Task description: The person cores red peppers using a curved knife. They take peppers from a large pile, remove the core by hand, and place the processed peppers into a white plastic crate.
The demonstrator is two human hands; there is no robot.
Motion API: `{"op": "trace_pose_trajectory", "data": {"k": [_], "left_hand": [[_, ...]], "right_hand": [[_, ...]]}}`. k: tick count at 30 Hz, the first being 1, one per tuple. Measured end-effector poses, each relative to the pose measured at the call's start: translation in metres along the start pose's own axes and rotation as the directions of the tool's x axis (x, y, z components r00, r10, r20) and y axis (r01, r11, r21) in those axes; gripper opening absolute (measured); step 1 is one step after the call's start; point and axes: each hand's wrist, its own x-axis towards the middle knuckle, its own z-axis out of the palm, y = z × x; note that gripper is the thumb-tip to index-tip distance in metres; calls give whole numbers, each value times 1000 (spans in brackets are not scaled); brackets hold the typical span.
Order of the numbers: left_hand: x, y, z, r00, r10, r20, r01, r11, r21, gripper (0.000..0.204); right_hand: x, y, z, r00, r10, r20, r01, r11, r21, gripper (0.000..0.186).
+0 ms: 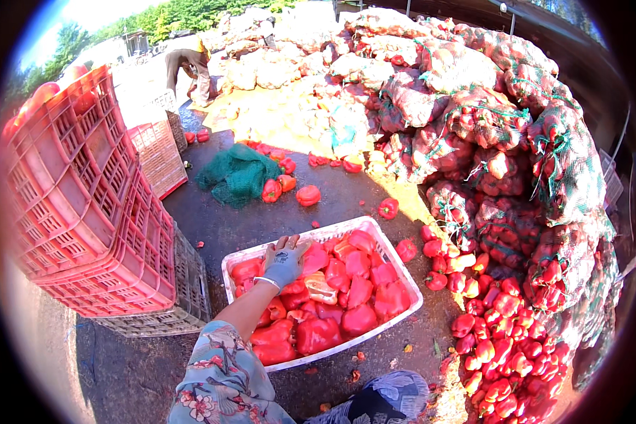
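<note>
My left hand (284, 263), in a pale grey work glove under a flowered sleeve, reaches over the left part of a white plastic crate (311, 237). Its fingers are spread and appear to lie at the peppers and the crate's far rim; I see nothing gripped in them. Red bell peppers (357, 290) fill the crate, some showing paler orange patches. Whether the palm presses on a pepper is hidden by the back of the hand. My right hand is out of the picture.
Stacked red crates (99, 212) stand on the left above a grey crate (191, 283). Green netting (239, 173) and loose peppers lie beyond. On the right rise filled mesh sacks (473, 113) and a pepper heap (509, 346). Another person (191, 67) bends over far back.
</note>
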Motion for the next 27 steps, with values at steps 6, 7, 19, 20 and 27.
{"op": "trace_pose_trajectory", "data": {"k": [6,7,19,20,27], "left_hand": [[-2,24,-16,929,-8,370,-56,985,162,58],[-2,27,-20,928,-9,373,-59,983,172,58],[16,48,-17,867,-141,478,13,965,261,58],[22,56,-22,838,-196,510,38,952,304,59],[44,154,-31,981,8,192,-20,998,60,43]], "right_hand": [[4,-3,-1,986,-165,35,167,985,-36,50],[4,-4,-1,982,-182,41,184,982,-45,48],[15,59,-11,629,-654,421,725,298,-620,25],[14,65,-8,606,-601,521,764,255,-593,23],[13,78,-31,971,36,237,-166,816,554,9]]}}
